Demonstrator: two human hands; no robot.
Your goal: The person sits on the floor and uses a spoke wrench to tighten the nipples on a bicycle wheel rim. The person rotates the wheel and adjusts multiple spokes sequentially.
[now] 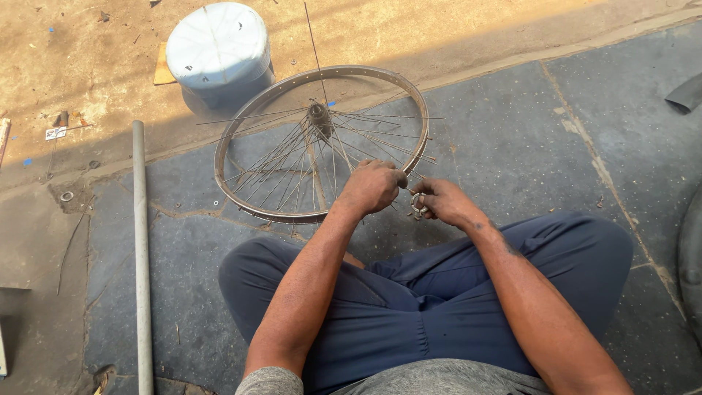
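Observation:
A bare metal bicycle wheel rim (245, 121) lies flat on the stone floor in front of my crossed legs. Thin spokes fan out from its hub (319, 113), and several stick out loose past the rim. My left hand (371, 186) is closed over the near edge of the rim, gripping spokes there. My right hand (441, 200) sits just right of it, pinching a small round metal tool (418, 205) against the rim's near right edge. The two hands almost touch.
A long grey metal pipe (140, 256) lies on the floor to my left. An upturned white bucket (218, 45) stands beyond the wheel on sandy ground. A dark rubber tyre (689, 263) edges in at the right. Small bits of hardware lie scattered at the left.

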